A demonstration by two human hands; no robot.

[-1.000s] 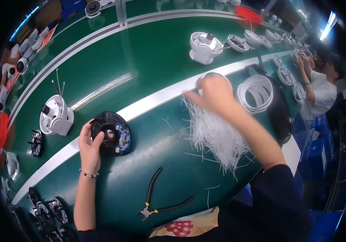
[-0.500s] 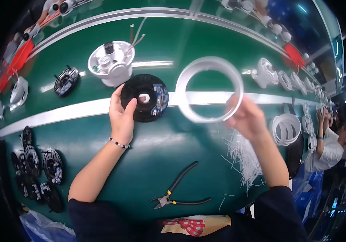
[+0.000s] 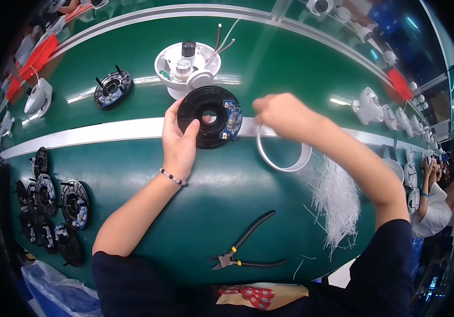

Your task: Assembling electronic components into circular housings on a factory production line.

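My left hand (image 3: 180, 138) grips a round black plastic disc (image 3: 198, 129) by its left edge, thumb on its face. This disc has a central hole and a blue circuit board (image 3: 231, 120) along its right side. My right hand (image 3: 285, 115) is just right of the disc, blurred, its fingers curled and partly hidden; whether anything is in them does not show. Below that hand and wrist a white ring (image 3: 294, 168) stands on the table, its upper part covered. Behind the disc is a white round housing (image 3: 166, 71) with a black cylinder inside and loose wires rising from it.
Black-handled cutters (image 3: 228, 259) lie on the green table, with a heap of thin white strips (image 3: 338, 203) to their right. Several black discs (image 3: 73, 203) are grouped at left; another black disc (image 3: 112, 90) sits farther back. White housings (image 3: 368, 108) line the right. A person (image 3: 433, 206) works there.
My right hand has let go of the white ring, now lower on the table, and moved left toward the black disc. The left hand still holds the disc; the whole view has shifted slightly.
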